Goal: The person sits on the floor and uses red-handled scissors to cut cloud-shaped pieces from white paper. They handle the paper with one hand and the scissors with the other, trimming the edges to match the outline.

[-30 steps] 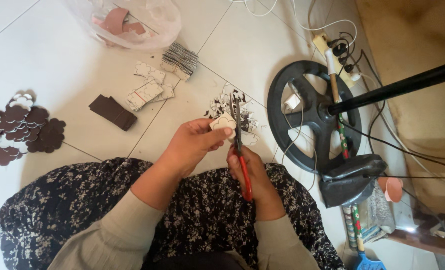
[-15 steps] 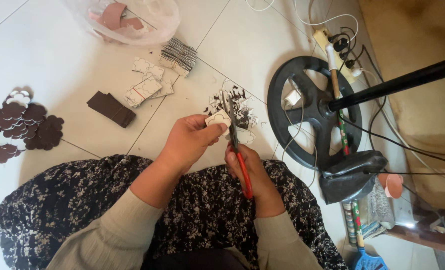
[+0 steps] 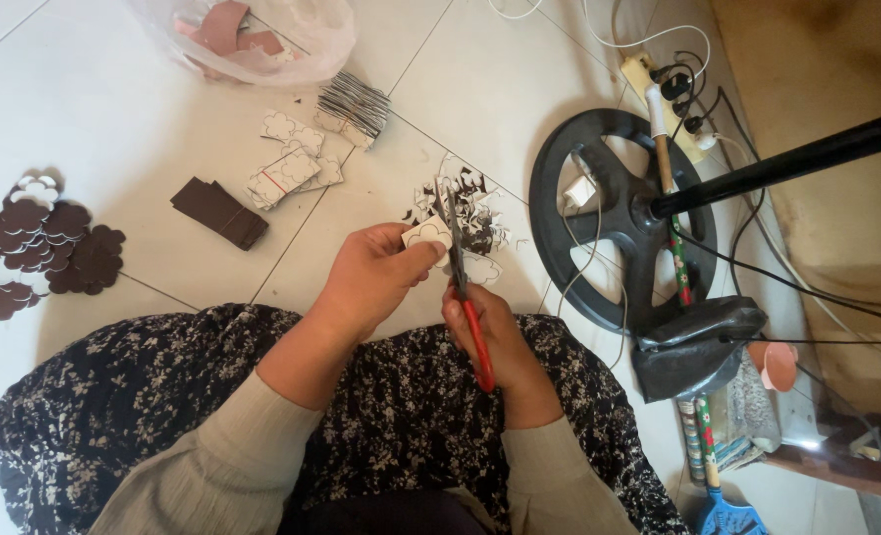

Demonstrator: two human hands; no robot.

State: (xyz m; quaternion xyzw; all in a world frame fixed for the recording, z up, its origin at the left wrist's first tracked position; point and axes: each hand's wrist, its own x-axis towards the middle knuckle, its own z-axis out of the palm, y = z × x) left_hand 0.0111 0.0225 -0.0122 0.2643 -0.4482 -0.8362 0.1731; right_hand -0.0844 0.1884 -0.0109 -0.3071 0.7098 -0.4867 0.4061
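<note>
The left hand (image 3: 376,277) pinches a small piece of white card (image 3: 428,234) between thumb and fingertips, holding it above the tiled floor (image 3: 143,129) just ahead of the person's lap; the right hand (image 3: 490,332) is closed around the red handles of a pair of scissors (image 3: 463,287), fingers curled tight, the blades pointing away from the body and meeting the card's right edge (whether the blades are parted or closed cannot be told). Just beyond the card lies a heap of brown and white offcuts (image 3: 475,213); farther left on the floor are a stack of dark brown sheets (image 3: 219,211), loose flower-outlined cards (image 3: 287,168) and a cluster of brown cut-out flowers (image 3: 39,248); a black fan base (image 3: 609,213) stands to the right.
</note>
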